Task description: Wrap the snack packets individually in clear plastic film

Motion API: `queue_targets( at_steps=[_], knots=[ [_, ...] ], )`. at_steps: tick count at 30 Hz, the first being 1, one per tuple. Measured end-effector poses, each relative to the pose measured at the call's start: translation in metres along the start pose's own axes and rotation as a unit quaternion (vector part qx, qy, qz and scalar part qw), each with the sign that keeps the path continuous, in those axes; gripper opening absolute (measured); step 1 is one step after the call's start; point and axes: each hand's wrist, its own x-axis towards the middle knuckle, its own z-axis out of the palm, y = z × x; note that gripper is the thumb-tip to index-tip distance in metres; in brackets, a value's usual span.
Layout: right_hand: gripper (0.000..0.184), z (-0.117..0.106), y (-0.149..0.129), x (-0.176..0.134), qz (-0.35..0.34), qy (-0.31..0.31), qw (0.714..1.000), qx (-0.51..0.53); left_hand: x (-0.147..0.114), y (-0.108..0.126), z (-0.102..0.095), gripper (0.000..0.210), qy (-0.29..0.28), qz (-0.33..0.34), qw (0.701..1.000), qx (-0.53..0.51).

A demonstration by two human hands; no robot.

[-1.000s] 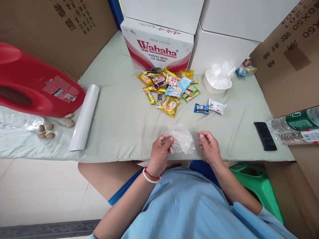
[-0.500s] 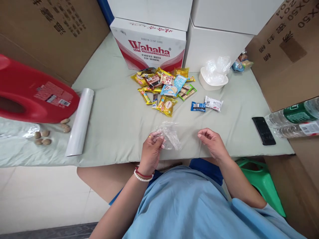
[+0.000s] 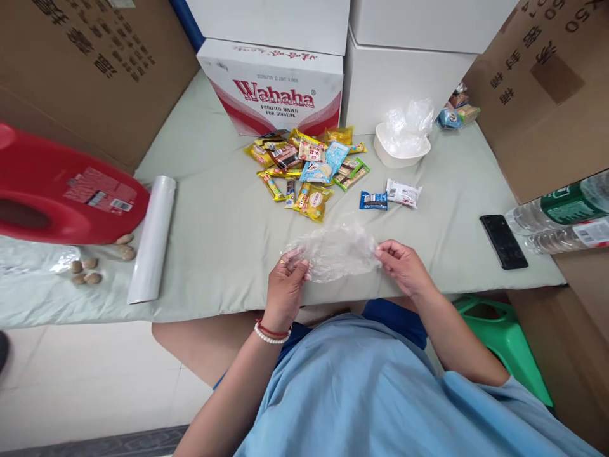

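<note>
A clear plastic bag [image 3: 340,254] is stretched sideways between my hands, just above the front of the cloth-covered table. My left hand [image 3: 288,279] is closed on its left end, the film bunched over the fingers. Thumb and fingertips of my right hand [image 3: 402,265] pinch its right end. Beyond the bag lies a heap of wrapped snacks [image 3: 304,168], mostly yellow packets. To the right of the heap, a small blue packet [image 3: 373,200] and a white packet [image 3: 403,193] lie side by side.
A white bowl [image 3: 402,155] holds crumpled clear plastic. On the left are a red jug [image 3: 71,184], a plastic roll [image 3: 152,241] and several walnut-like brown pieces [image 3: 90,278]. A phone [image 3: 503,241] and plastic bottles [image 3: 561,219] lie right. A Wahaha carton [image 3: 276,89] stands behind.
My right hand has taken hold of the bag's right end, which hung loose from the left hand before. The bag is now spread out wide. The view has shifted slightly.
</note>
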Motion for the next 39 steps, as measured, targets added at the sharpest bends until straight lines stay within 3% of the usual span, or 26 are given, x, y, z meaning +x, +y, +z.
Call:
queue_targets(
  at_steps=[3,6,9,11,13,15,18,21,23,26,28,31,33,35,39],
  knots=[
    [0.050,-0.031,0.002,0.002,0.014,0.040,0.999,0.003,0.004,-0.002,-0.003,0.055,0.004,-0.006,1.000,0.006],
    [0.047,-0.051,0.011,0.004,-0.004,0.093,0.994,-0.061,0.006,-0.005,-0.003,0.056,-0.003,0.003,0.999,0.033],
    [0.037,-0.052,0.013,0.005,-0.094,0.173,0.967,-0.161,0.005,-0.007,-0.003,0.059,-0.024,0.014,0.996,0.080],
    [0.027,-0.042,0.006,0.006,-0.171,0.183,0.945,-0.209,0.003,-0.008,-0.003,0.060,-0.041,0.029,0.993,0.108],
    [0.020,-0.023,-0.003,0.008,-0.246,0.123,0.929,-0.247,-0.001,-0.008,-0.004,0.060,-0.051,0.055,0.987,0.143],
    [0.017,0.001,-0.011,0.015,-0.317,0.018,0.904,-0.286,-0.006,-0.005,-0.004,0.064,-0.054,0.087,0.974,0.201],
    [0.028,0.034,-0.015,0.032,-0.395,-0.127,0.839,-0.351,-0.012,0.000,-0.002,0.071,-0.062,0.139,0.946,0.285],
    [0.017,0.051,-0.014,0.044,-0.431,-0.192,0.778,-0.415,-0.012,0.003,0.000,0.065,-0.052,0.158,0.939,0.301],
    [0.015,0.053,-0.013,0.043,-0.451,-0.175,0.765,-0.425,-0.009,0.002,0.002,0.057,-0.026,0.140,0.944,0.297],
    [0.027,0.048,-0.012,0.035,-0.477,-0.143,0.757,-0.423,-0.003,-0.004,0.005,0.041,-0.004,0.114,0.950,0.292],
    [0.036,0.044,-0.008,0.029,-0.491,-0.156,0.729,-0.451,0.000,-0.008,0.008,0.033,-0.012,0.111,0.951,0.287],
    [0.030,0.041,0.000,0.025,-0.505,-0.150,0.689,-0.498,0.001,-0.014,0.012,0.029,-0.025,0.111,0.952,0.283],
    [0.025,0.040,0.005,0.024,-0.509,-0.122,0.688,-0.502,0.003,-0.016,0.014,0.026,-0.025,0.108,0.953,0.282],
    [0.023,0.039,0.009,0.022,-0.520,-0.108,0.690,-0.491,0.005,-0.015,0.016,0.029,-0.016,0.108,0.958,0.266],
    [0.022,0.038,0.012,0.014,-0.560,-0.111,0.673,-0.471,0.009,-0.004,0.022,0.062,-0.023,0.115,0.971,0.209]
  ],
)
